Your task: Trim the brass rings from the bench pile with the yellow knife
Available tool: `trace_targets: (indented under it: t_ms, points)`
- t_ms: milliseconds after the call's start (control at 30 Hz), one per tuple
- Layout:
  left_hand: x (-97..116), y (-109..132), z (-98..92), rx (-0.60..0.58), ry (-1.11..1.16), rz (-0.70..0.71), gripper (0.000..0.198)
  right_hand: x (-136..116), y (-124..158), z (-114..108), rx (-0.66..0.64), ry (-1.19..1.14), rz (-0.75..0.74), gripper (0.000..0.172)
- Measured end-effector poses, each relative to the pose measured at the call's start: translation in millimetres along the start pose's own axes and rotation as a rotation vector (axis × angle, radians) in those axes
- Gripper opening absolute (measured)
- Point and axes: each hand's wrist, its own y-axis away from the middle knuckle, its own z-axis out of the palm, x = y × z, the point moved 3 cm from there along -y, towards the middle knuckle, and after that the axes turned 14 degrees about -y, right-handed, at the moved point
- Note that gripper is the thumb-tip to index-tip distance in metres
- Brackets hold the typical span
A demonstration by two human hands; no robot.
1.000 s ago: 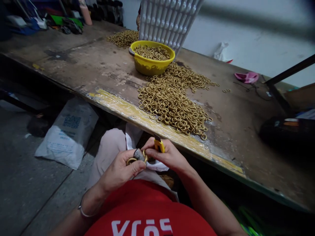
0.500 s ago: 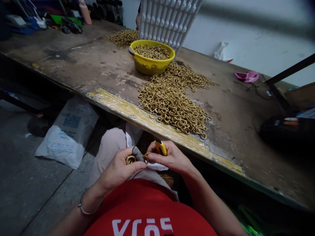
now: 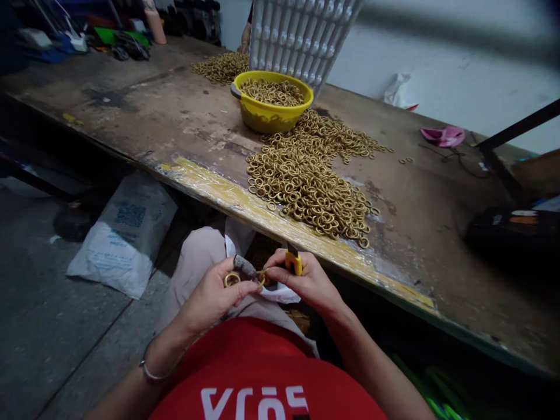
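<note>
Both hands are held together over my lap, just below the workbench edge. My left hand (image 3: 214, 297) is closed round brass rings (image 3: 231, 279), one finger wrapped in a grey cover (image 3: 245, 267). My right hand (image 3: 306, 283) grips a yellow-handled cutter (image 3: 293, 261) and pinches a ring against the left fingers. A large heap of brass rings (image 3: 306, 186) lies on the bench in front of me. Behind the heap stands a yellow bowl (image 3: 271, 116) filled with more rings.
The worn wooden workbench (image 3: 166, 116) has a yellow taped front edge (image 3: 245, 207). A white slotted basket (image 3: 297, 35) leans behind the bowl, beside another ring pile (image 3: 221, 65). A white sack (image 3: 125, 233) lies on the floor to the left. A dark object (image 3: 511, 230) sits at right.
Both hands have drifted slightly up and to the right. The ring in the left fingers has turned a little. The bench holds the same things.
</note>
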Motion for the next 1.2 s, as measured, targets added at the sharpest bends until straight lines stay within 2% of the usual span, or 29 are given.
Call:
trace_targets:
  t_ms: [100, 200, 433, 600, 767, 900, 1033, 1100, 1200]
  points:
    - [4.1, -1.1, -5.3, 0.131, -0.131, 0.073, 0.015, 4.1, 2.8, 0.0, 0.065, -0.070, 0.065, 0.024]
    - [6.7, -1.4, -7.3, 0.197, -0.116, 0.081, 0.020, 8.5, 5.0, -1.7, 0.099, -0.042, 0.070, 0.025]
    - [6.6, -4.6, 3.8, 0.028, 0.130, 0.014, 0.022, 13.5, 5.9, -2.7, 0.091, -0.011, 0.027, 0.027]
    - [4.6, -5.2, 11.4, -0.038, 0.192, -0.013, 0.026, 10.4, 3.1, 1.4, 0.063, 0.009, -0.037, 0.024]
    - [4.4, -4.0, 17.7, -0.088, 0.246, -0.035, 0.029, 13.0, 3.0, 0.6, 0.088, 0.061, -0.060, 0.026]
    - [2.2, -6.8, 24.1, -0.137, 0.360, -0.081, 0.026, 9.7, 7.2, 1.6, 0.081, 0.224, -0.164, 0.021]
    - [1.9, -10.6, 27.9, -0.082, 0.421, -0.085, 0.028, 3.1, 16.5, 3.9, 0.089, 0.538, -0.283, 0.019]
    - [3.2, -10.7, 27.4, -0.036, 0.383, -0.058, 0.030, 2.9, 21.2, 4.5, 0.082, 0.746, -0.280, 0.027]
    - [6.3, -8.6, 23.0, 0.034, 0.244, -0.013, 0.029, 6.1, 26.0, 3.5, 0.088, 0.963, -0.193, 0.034]
